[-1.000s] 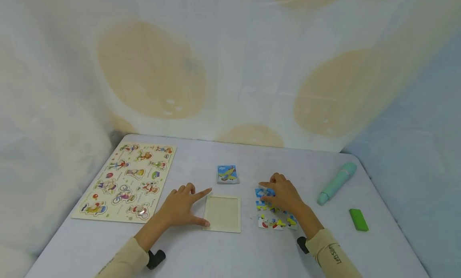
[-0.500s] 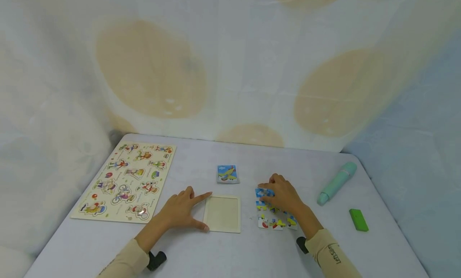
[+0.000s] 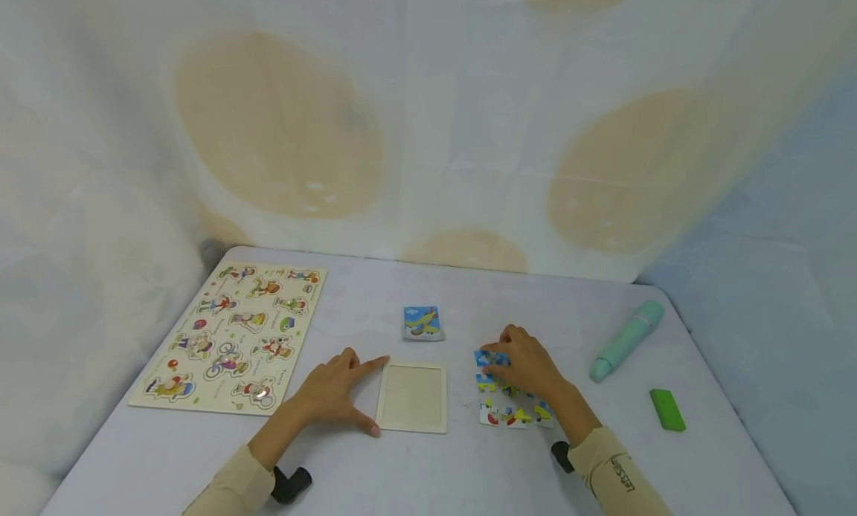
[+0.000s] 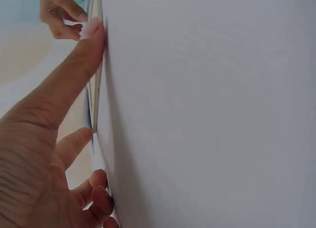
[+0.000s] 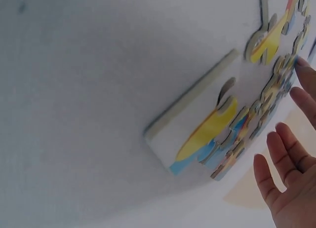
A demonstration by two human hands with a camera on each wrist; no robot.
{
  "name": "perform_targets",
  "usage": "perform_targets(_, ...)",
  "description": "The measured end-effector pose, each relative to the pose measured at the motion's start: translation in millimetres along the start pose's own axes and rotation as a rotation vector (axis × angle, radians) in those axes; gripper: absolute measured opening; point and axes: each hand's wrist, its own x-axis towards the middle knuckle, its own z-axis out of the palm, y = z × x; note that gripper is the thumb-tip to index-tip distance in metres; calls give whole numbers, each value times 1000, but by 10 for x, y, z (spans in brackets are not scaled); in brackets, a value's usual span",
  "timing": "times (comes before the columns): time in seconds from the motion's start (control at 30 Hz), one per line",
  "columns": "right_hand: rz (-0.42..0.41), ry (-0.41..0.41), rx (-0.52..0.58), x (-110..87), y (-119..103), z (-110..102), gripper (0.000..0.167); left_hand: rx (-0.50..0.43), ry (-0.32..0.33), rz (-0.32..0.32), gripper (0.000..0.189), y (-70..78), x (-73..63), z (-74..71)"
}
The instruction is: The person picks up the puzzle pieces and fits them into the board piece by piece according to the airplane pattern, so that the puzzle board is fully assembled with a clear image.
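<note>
My left hand is at the left side of a shallow square wooden puzzle tray, thumb and index finger spread to its two left corners. In the left wrist view, the thumb overlaps the tray's edge and the index fingertip sits at the far corner. My right hand is over a group of jigsaw pieces, its thumb and index finger stretched around a blue piece at the upper left. Right wrist view: yellow, blue and white pieces lie below the loosely extended fingers, partly hidden.
A picture board with cartoon figures lies at the left. Behind the tray rests a small airplane picture packet. At the right are a mint-green cylinder and a green block. Patterned cloth hangs behind the table.
My left hand has shifted slightly left, its thumb moving from over the tray's lower left corner to the corner's outer edge. The right hand has barely moved.
</note>
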Motion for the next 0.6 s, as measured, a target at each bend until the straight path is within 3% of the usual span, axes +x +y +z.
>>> perform_targets(0.6,-26,7,48,15,7,22,37,-32,55,-69,109,10,18,98)
